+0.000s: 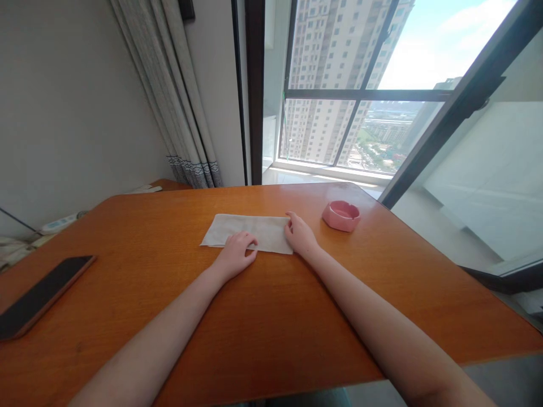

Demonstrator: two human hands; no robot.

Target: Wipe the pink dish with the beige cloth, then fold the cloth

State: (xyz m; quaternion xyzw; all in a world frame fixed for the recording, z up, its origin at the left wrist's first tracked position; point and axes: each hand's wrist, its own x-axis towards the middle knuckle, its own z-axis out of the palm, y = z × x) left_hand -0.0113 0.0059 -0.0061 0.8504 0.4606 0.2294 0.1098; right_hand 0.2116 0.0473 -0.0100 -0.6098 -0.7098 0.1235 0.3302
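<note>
White sheet (259, 224) is lying flat on the counter (271, 322), nearer the far edge than the near one, long sides running roughly parallel to the far edge. Left hand (237, 255) is resting at its near side, fingers curled, thumb and forefinger standing apart. Right hand (302, 236) is covering part of its right end; can't tell if it's pinching. Pink ashtray (341, 216) is sitting toward the counter's far right corner. Sheet is looking thin, light, limp; cloth or paper unclear, so assuming tearable. Best hold: corners, light fingertip grip, no hard pulling.
</note>
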